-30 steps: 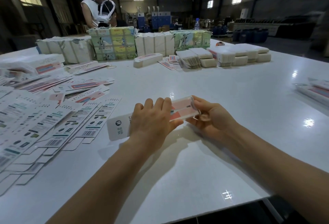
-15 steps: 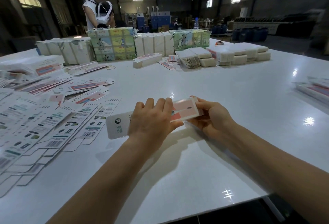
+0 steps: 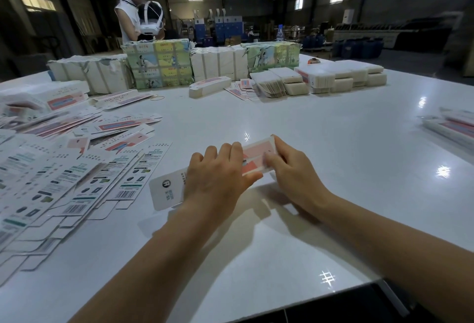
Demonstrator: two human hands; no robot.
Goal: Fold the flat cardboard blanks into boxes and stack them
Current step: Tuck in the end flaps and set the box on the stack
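Note:
A long white and pink cardboard box lies slanted just above the white table in the middle. My left hand grips its middle from above, fingers curled over the far edge and thumb under the near one. My right hand holds the box's right end, fingers wrapped around it and covering the end flap. The box's white left end sticks out past my left hand. Several flat printed blanks lie fanned out on the table to the left.
Wrapped bundles of blanks and stacks of folded boxes line the table's far side. One folded box lies apart near them. More boxes sit at the right edge. A person stands behind the bundles holding a headset.
My right hand has moved up over the box's right end, fingers now on top of it. The box has tilted slightly; my left hand keeps its grip.

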